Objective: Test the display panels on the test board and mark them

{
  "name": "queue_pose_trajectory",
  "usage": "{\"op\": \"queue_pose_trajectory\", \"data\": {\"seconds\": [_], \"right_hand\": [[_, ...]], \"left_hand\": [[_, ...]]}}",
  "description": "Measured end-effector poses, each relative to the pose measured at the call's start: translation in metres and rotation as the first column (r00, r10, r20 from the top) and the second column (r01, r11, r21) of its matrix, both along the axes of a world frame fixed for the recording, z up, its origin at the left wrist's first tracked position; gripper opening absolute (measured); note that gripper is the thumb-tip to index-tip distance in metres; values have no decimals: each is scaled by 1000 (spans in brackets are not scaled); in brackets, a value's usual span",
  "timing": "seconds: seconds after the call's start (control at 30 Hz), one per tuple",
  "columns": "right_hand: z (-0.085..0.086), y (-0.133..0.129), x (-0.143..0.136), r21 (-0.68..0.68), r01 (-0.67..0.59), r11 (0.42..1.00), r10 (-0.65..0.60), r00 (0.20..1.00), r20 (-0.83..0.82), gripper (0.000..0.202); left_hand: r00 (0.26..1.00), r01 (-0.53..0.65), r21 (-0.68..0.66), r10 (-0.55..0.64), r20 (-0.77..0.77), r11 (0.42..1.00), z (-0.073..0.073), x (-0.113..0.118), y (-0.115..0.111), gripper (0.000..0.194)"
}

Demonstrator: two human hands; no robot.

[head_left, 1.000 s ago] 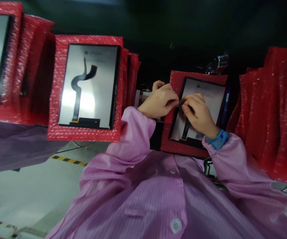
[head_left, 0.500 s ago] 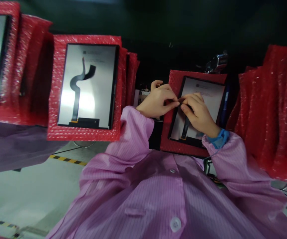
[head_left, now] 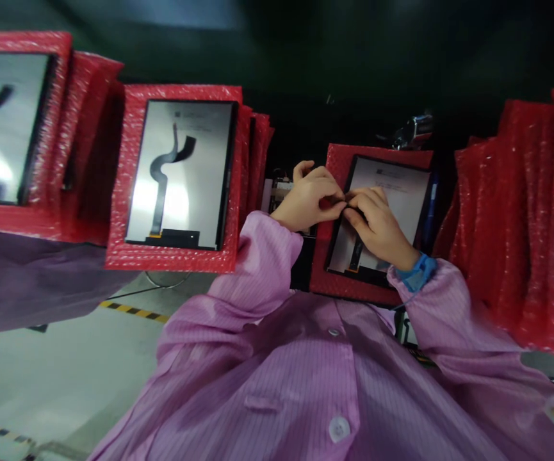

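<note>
My left hand [head_left: 312, 200] and my right hand [head_left: 378, 224] meet at the left edge of a display panel [head_left: 396, 186], both closed in a fingertip pinch. Whatever lies between the fingertips is too small and covered to make out. A dark flex cable [head_left: 356, 253] rises from the panel's lower end and disappears beneath my right hand. The panel lies back side up, slightly tilted, on a red bubble-wrap pouch [head_left: 322, 256]. A blue wrist strap [head_left: 417, 272] circles my right wrist.
Left of me, another panel [head_left: 200, 166] with an S-shaped cable rests on red bubble-wrap pouches [head_left: 118, 211]. More red pouches [head_left: 507, 224] stack at the right. A shiny metallic object [head_left: 414, 131] and a blue pen-like item [head_left: 431, 205] sit beyond and beside my panel.
The view has shifted, so the stacks at the left appear farther right and show more of the leftmost panel. Both hands keep the same pinch at the panel's left edge.
</note>
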State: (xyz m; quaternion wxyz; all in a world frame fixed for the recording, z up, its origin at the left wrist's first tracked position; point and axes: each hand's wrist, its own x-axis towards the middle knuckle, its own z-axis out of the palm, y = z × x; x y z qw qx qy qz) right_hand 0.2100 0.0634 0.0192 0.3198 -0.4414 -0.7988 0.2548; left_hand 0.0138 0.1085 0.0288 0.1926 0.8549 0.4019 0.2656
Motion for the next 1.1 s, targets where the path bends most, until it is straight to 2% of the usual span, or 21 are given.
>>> {"op": "queue_pose_trajectory", "data": {"seconds": [0.07,0.17,0.2,0.27,0.33,0.43,0.5,0.6,0.7,0.87,1.1], "right_hand": [[1,0,1,14,11,1000,-11,999,-36,24],[2,-1,2,34,33,999,-29,993,-112,31],[2,-1,3,38,48,998,-43,991,-128,33],[2,-2,3,35,76,997,-70,988,-139,34],[1,-3,3,25,86,996,-82,987,-138,34],[0,-3,4,10,84,996,-82,989,-127,32],[1,-3,4,5,87,996,-86,989,-118,32],[3,-3,4,7,97,995,-96,989,-115,32],[4,-3,4,11,105,994,-103,988,-113,34],[1,-2,6,-2,158,987,-158,981,-111,32],[0,-2,7,-5,175,985,-174,979,-106,30]], "left_hand": [[987,-157,107,151,56,982,4,-5,-10,23],[870,-483,187,446,208,855,2,-17,-39,23],[841,-533,180,495,218,827,-1,-22,-50,22],[883,-467,158,452,123,870,-12,-28,-69,16],[906,-411,117,419,-54,904,-24,-31,-82,21],[853,-401,141,425,-303,905,-36,-31,-89,33],[820,-364,205,417,-393,909,-39,-30,-89,37],[810,-297,292,402,-427,909,-40,-32,-88,41],[818,-252,323,379,-433,912,-41,-34,-89,43],[853,-149,306,279,-441,940,-39,-34,-89,43],[871,-143,260,246,-425,955,-37,-32,-88,45]]}}
